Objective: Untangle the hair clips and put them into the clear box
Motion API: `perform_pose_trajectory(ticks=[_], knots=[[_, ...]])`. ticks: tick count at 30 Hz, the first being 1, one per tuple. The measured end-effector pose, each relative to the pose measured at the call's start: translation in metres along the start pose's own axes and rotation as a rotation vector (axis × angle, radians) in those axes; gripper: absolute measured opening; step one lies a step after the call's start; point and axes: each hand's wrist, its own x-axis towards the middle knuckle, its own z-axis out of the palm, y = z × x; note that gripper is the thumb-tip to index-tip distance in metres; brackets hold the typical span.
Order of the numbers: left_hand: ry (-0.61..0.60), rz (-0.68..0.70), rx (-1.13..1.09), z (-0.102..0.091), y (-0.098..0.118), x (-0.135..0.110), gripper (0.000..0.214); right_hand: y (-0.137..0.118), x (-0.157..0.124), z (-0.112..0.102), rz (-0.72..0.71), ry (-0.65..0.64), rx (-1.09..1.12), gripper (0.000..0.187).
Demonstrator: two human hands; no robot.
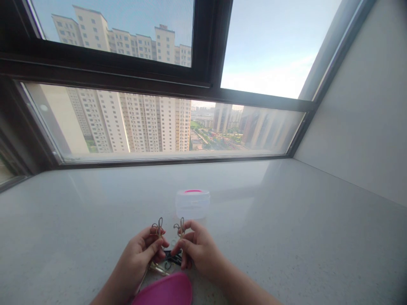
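My left hand (143, 252) pinches a bent metal wire piece (160, 224) between thumb and fingers; a narrow loop sticks up and a curled part lies beside it. A similar bent wire piece (182, 224) is gripped by my right hand (197, 248), its loop also upright. The two pieces are held side by side, with a small gap between them. Below and between my hands lie several small dark pieces (174, 257) and a gold-coloured piece (159, 268), partly hidden by the fingers. A pink rounded object (168, 290) lies in front, cut off by the lower edge.
A translucent plastic box (193, 205) with a pink handle stands just beyond my hands. The pale speckled sill (286, 237) runs up to a dark window frame (174, 163). A white wall (359, 127) bounds the right side; tall buildings show outside.
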Motion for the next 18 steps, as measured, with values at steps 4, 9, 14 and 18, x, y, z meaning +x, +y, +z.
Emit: perform_pose_trajectory(ticks=[4,9,14,18], knots=[[-0.004,0.013,0.012,-0.0005,-0.0014,0.0015,0.044,0.0011,0.0001,0.0,-0.004,0.0,0.008,0.05],[-0.007,0.02,0.017,-0.0011,-0.0029,0.0023,0.044,0.0019,-0.0004,0.0003,0.0,0.012,0.014,0.051],[-0.025,0.029,0.015,-0.0016,-0.0031,0.0017,0.043,-0.0006,-0.0015,0.0013,0.004,0.02,0.015,0.051],[-0.022,0.033,0.024,-0.0025,-0.0052,0.0014,0.042,-0.0018,-0.0013,0.0013,0.006,0.0,0.021,0.052]])
